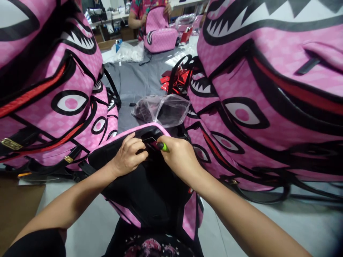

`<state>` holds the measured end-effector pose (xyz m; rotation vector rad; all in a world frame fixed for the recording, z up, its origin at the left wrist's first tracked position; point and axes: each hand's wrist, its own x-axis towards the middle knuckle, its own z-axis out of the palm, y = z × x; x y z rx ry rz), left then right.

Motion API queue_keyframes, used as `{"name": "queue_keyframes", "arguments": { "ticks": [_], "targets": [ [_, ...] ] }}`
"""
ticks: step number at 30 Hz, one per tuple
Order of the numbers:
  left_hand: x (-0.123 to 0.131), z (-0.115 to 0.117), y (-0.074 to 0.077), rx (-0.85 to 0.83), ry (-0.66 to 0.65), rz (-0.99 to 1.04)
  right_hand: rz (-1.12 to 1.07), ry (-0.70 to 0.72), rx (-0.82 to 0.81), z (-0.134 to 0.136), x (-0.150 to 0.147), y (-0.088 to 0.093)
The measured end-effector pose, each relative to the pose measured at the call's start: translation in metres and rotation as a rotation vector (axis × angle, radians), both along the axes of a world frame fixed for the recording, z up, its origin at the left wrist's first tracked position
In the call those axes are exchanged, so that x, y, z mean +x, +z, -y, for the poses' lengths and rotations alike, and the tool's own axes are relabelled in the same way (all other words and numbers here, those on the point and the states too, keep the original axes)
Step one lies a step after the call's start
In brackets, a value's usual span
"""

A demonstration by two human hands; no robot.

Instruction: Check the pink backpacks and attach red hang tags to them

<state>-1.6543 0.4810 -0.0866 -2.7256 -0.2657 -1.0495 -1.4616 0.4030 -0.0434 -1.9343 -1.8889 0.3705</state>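
A pink backpack point(150, 192) with a black back panel lies in front of me, its top edge away from me. My left hand point(130, 153) is closed, pinching the black fabric near the top handle. Just right of it, my right hand point(178, 155) is closed round a small tool with a green tip point(162, 146), which points at the same spot on the bag. The two hands almost touch.
Stacks of pink shark-face backpacks rise on the left point(61, 100) and right point(268, 92). A crumpled clear plastic bag point(163, 109) lies on the grey table point(136, 80) beyond. Red tags point(171, 82) lie further back. Another person point(142, 14) handles a pink backpack at the far end.
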Motion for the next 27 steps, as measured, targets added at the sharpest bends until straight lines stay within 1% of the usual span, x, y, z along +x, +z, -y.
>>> {"name": "queue_keyframes", "arguments": {
  "ticks": [4,6,7,8,9,11,12,13,14,16,18,21,23,27],
  "targets": [
    [0.000,0.000,0.002,0.005,-0.015,0.001,0.092,0.080,-0.190,-0.004,-0.013,-0.001],
    [-0.002,-0.001,0.003,-0.005,-0.008,-0.052,0.156,0.083,-0.201,-0.007,-0.017,-0.004],
    [-0.003,-0.002,0.005,-0.020,0.033,-0.079,0.184,0.079,-0.194,-0.009,-0.017,-0.006],
    [-0.004,-0.003,0.006,-0.052,0.111,-0.088,0.203,0.075,-0.193,-0.012,-0.017,-0.008],
    [-0.005,-0.004,0.008,-0.101,0.227,-0.081,0.208,0.070,-0.202,-0.015,-0.016,-0.009],
    [-0.008,-0.008,0.013,-0.255,0.512,-0.095,0.182,0.058,-0.241,-0.024,-0.016,-0.013],
    [-0.009,-0.010,0.016,-0.342,0.629,-0.134,0.157,0.053,-0.257,-0.028,-0.016,-0.016],
    [-0.009,-0.012,0.018,-0.416,0.710,-0.192,0.128,0.053,-0.266,-0.032,-0.016,-0.018],
    [-0.010,-0.014,0.021,-0.470,0.753,-0.257,0.100,0.061,-0.271,-0.035,-0.017,-0.020],
    [-0.011,-0.017,0.024,-0.526,0.770,-0.318,0.065,0.094,-0.276,-0.037,-0.020,-0.024],
    [-0.012,-0.018,0.025,-0.537,0.768,-0.279,0.072,0.115,-0.248,-0.033,-0.021,-0.027],
    [-0.015,-0.018,0.025,-0.548,0.749,-0.221,0.084,0.077,-0.102,-0.026,-0.020,-0.030],
    [-0.017,-0.018,0.025,-0.549,0.730,-0.200,0.031,0.051,-0.042,-0.026,-0.021,-0.031],
    [-0.019,-0.016,0.027,-0.553,0.715,-0.184,-0.143,0.027,-0.030,-0.036,-0.029,-0.031]
  ]
}}
